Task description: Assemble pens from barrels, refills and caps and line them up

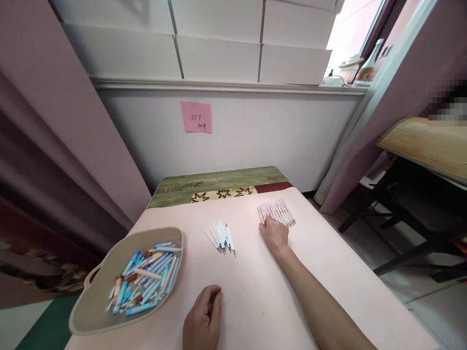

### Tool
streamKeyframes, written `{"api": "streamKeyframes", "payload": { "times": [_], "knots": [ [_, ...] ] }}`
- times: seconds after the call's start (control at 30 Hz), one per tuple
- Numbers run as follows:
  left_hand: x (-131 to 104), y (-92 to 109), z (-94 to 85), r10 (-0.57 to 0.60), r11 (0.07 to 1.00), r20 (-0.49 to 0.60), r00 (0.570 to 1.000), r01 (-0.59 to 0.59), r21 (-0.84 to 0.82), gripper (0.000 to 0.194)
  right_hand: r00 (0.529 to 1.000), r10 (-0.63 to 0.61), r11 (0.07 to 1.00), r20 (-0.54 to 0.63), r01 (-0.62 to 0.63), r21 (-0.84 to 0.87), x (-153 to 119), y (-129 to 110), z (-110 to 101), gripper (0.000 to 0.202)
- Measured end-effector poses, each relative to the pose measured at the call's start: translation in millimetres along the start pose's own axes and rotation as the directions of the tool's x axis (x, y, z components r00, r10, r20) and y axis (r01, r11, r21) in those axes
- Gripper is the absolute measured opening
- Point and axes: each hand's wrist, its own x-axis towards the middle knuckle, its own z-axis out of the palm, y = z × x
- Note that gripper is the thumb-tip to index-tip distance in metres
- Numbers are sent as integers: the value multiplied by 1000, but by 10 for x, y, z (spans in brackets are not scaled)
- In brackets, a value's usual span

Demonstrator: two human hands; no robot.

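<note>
My right hand (pixel 275 232) reaches out over the pink tabletop (pixel 251 291), its curled fingers at the near left side of a row of clear, patterned pens (pixel 286 212). Whether it grips one of them I cannot make out. My left hand (pixel 204 316) rests near the front edge, fingers curled with the fingertips near the thumb and nothing visible between them. A loose bundle of thin white refills (pixel 222 235) with dark tips lies between the hands and the table's far side. To the left, a beige basket (pixel 85 311) holds many blue, orange and cream pen parts.
Green wood-patterned cloth (pixel 215 180) shows at the table's far end. A pink note (pixel 196 117) is stuck on the wall behind. At right stand a dark chair (pixel 412 204) and a wooden table (pixel 430 143); curtains hang on both sides.
</note>
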Motion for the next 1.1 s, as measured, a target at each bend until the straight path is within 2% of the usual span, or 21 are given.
{"api": "streamKeyframes", "payload": {
  "times": [0.13,0.33,0.47,0.6,0.73,1.1],
  "knots": [
    [1,-9,9,-15,1000,9,1000,15,-24,22,1000,12,999,-23,-11,45,-104,73,-67,32],
    [-64,15,35,-57,997,42,998,59,-46,22,1000,-2,930,-6,4,368,-633,375,-73,47],
    [-110,76,21,-52,998,27,998,53,-41,19,1000,2,954,-3,-1,301,-805,452,-7,44],
    [-153,91,11,-53,998,-13,999,53,-27,17,997,44,979,56,-54,198,-779,399,22,44],
    [-186,69,31,-47,999,-22,999,47,-11,17,996,41,988,83,-52,144,-766,387,21,45],
    [-233,31,74,-21,1000,-56,998,21,1,14,994,26,992,110,-40,122,-777,422,34,48]
  ]
}}
